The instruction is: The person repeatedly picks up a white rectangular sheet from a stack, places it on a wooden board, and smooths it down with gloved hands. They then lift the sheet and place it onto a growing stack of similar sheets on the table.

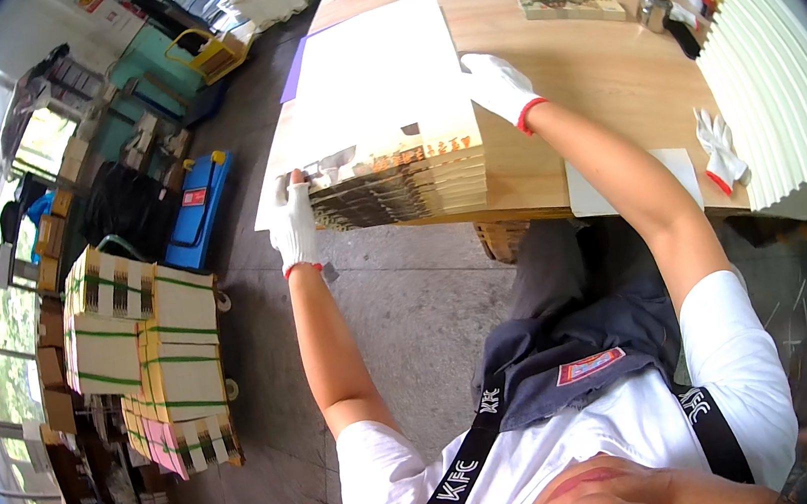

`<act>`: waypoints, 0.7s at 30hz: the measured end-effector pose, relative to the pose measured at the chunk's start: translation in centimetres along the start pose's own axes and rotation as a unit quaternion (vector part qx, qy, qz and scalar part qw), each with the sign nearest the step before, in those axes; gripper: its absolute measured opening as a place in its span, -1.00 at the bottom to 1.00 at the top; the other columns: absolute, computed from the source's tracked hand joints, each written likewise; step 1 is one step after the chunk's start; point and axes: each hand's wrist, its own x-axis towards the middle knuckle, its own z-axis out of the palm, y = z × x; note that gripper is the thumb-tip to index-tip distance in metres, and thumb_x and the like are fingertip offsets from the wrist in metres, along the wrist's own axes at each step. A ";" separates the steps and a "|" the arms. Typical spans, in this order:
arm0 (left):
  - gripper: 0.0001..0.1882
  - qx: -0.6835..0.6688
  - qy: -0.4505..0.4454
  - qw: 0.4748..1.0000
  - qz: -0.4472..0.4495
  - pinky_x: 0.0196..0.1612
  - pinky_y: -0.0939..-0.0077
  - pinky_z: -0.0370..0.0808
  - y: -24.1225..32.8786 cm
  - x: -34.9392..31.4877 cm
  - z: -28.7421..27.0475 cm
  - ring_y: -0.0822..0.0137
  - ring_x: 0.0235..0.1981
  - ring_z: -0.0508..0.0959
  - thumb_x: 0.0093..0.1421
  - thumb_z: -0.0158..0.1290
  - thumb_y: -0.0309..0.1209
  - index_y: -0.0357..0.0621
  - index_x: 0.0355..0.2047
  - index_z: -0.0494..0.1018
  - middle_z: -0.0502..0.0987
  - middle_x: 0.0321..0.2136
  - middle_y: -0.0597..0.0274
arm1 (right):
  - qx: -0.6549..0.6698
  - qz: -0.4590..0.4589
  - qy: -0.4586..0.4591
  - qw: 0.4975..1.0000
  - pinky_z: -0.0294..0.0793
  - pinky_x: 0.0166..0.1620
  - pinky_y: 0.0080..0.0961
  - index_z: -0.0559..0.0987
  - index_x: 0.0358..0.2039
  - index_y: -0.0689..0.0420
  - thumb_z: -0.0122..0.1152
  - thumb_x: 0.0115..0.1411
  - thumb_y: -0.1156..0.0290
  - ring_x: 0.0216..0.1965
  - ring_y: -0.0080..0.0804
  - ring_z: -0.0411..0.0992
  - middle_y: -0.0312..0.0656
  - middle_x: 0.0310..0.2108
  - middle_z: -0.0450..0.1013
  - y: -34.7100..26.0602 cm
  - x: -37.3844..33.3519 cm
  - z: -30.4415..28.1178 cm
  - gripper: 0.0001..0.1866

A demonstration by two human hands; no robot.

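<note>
A tall stack of books (402, 177) with a bright white top and printed edges stands at the near left of the wooden table. At its near left corner, my left hand (294, 227), in a white glove with a red cuff, is closed on the edge; one bare fingertip shows on top. Against the right side of the stack lies my right hand (501, 89), gloved the same way, fingers stretched out and holding nothing. The stack's far left side is hidden from me. A purple sheet (298, 66) sticks out beyond its left side.
On the table (552, 148) are a printed block (572, 5), a metal container (653, 10), a white sheet (661, 178) and a spare glove (720, 151). A ridged white stack (774, 86) borders the right. Strapped bundles (148, 349) and a blue trolley (201, 208) stand left.
</note>
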 end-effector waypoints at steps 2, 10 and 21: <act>-0.60 -0.009 -0.004 1.000 -0.005 -0.15 0.52 0.36 -0.1 0.0 0.0 0.44 -0.30 0.48 0.31 0.01 -0.14 -0.28 -0.18 0.56 0.59 -0.38 0.26 | -0.003 0.000 0.006 1.000 0.43 -0.10 -0.16 0.54 -0.28 0.17 0.00 0.19 -0.19 -0.12 0.01 0.48 0.05 -0.15 0.52 -0.2 -0.1 0.3 -0.42; -0.24 0.227 0.010 0.958 0.178 0.25 0.27 0.30 3.6 0.5 -0.9 0.02 0.18 0.41 0.17 0.20 -0.31 -0.10 0.35 0.17 0.39 0.19 -0.05 | 0.030 -0.099 0.006 0.995 0.53 -0.20 -0.15 0.68 -0.36 0.14 0.05 0.22 -0.03 -0.29 -0.05 0.58 0.09 -0.34 0.59 2.2 0.8 0.7 -0.52; -0.25 -0.087 -0.227 0.754 0.610 0.24 0.23 0.34 33.1 -14.3 17.2 0.05 0.29 0.34 0.16 0.19 -0.48 -0.05 0.36 0.19 0.35 0.25 -0.05 | 0.223 -0.055 -0.036 0.973 0.49 -0.29 -0.41 0.51 -0.16 0.15 0.11 0.28 -0.10 -0.46 -0.39 0.51 -0.20 -0.44 0.52 11.7 -11.7 -7.5 -0.50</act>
